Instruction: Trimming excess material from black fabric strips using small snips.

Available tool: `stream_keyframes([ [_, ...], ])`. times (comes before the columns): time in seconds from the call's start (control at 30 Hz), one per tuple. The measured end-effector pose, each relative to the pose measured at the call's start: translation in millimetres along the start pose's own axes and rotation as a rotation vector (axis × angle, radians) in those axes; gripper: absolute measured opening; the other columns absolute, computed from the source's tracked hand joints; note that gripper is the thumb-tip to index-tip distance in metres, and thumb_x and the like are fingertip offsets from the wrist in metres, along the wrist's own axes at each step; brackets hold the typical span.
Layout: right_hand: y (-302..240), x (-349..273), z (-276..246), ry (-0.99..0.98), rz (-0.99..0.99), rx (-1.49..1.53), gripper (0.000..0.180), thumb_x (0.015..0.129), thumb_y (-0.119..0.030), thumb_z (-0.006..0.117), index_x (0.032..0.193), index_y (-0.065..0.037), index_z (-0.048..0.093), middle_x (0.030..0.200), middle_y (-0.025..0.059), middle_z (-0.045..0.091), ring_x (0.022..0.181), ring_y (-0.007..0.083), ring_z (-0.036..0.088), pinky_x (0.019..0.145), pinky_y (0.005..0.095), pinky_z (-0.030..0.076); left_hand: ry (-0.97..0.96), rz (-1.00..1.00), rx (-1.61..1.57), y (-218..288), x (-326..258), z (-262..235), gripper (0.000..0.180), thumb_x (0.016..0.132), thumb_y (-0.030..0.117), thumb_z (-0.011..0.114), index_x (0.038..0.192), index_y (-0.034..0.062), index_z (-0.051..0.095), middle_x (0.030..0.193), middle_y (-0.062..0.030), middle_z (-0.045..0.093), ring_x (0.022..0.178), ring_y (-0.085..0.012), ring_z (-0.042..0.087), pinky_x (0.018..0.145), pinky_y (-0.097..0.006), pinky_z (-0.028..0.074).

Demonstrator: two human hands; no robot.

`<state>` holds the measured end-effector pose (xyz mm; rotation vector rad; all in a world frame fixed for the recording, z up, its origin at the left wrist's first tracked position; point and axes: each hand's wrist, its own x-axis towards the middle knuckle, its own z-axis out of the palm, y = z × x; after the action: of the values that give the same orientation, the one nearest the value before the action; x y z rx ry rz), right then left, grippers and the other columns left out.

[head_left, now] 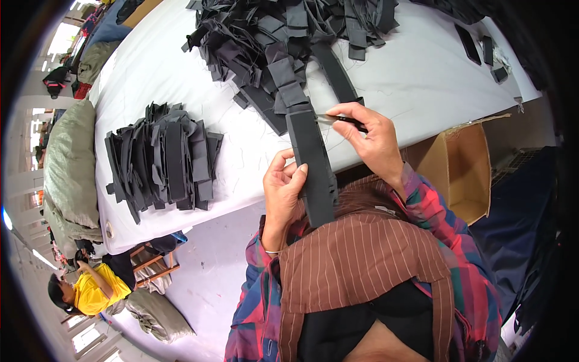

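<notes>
A long dark grey fabric strip (313, 160) slants down from the table over its near edge to my apron. My left hand (284, 187) grips it at the left side, thumb on top and fingers beneath. At its upper end, more folded fabric pieces (288, 84) run on in a chain toward a heap. My right hand (371, 136) pinches a small black-handled cutting tool (351, 122). The tool's thin metal tip lies beside the strip's upper right edge; whether it is snips or a knife, I cannot tell.
A large heap of dark fabric pieces (265, 36) covers the table's far part. At left lies a neater stack (166, 160) on the white tabletop (241, 160). An open cardboard box (467, 172) stands at right. A person in yellow (93, 292) sits at lower left, near bulging sacks (71, 163).
</notes>
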<state>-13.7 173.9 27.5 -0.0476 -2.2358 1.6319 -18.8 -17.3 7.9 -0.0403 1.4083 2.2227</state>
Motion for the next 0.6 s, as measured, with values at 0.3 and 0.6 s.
stream_keyframes([
  [0.3, 4, 23, -4, -0.286, 0.155, 0.058, 0.017, 0.084, -0.015, 0.069, 0.091, 0.0, 0.064, 0.075, -0.0011, 0.059, 0.072, 0.0052, 0.05, 0.065, 0.0217, 0.042, -0.133, 0.192, 0.666, 7, 7, -23, 0.038, 0.088, 0.0, 0.054, 0.126, -0.0003, 0.053, 0.099, -0.0079, 0.064, 0.088, -0.0092, 0.059, 0.075, -0.022, 0.047],
  [0.6, -1, 22, 12, -0.344, 0.178, 0.316, 0.016, 0.085, -0.014, 0.068, 0.086, 0.001, 0.067, 0.071, -0.0019, 0.061, 0.069, 0.0028, 0.051, 0.062, 0.0213, 0.042, -0.145, 0.181, 0.336, 29, 21, 13, 0.026, 0.087, 0.001, 0.063, 0.112, 0.0015, 0.054, 0.083, 0.0007, 0.054, 0.078, -0.0045, 0.055, 0.064, -0.017, 0.046],
])
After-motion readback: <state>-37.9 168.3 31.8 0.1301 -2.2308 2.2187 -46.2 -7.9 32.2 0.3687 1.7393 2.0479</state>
